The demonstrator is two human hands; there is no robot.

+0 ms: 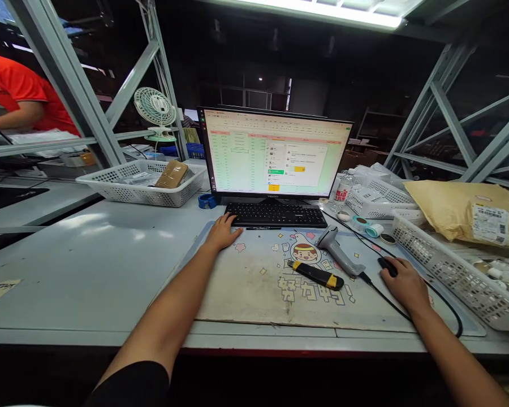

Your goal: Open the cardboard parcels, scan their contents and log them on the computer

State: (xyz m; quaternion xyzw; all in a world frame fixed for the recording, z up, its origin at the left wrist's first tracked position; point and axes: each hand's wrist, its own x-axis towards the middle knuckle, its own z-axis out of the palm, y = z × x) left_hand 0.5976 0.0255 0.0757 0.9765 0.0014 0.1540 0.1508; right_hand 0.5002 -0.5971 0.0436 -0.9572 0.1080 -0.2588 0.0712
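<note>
My left hand (224, 232) rests at the left end of the black keyboard (275, 214), fingers stretched onto its keys and thumb out to the side. On the right, my right hand (406, 280) is wrapped over a black computer mouse (388, 267) on the printed desk mat (237, 294). Between the hands lie a grey barcode scanner (338, 252) with a cable and a black and yellow utility knife (317, 275). Behind the keyboard stands a lit monitor (246, 164) showing a spreadsheet with a chat window over it.
At the left, a white basket (148, 196) holds a brown package (172, 174). To the right, another basket (453, 265) stands beneath a yellow padded envelope (462, 212). A blue tape roll (207, 201) sits left of the keyboard. Beyond the metal frame is a person in red (25, 90).
</note>
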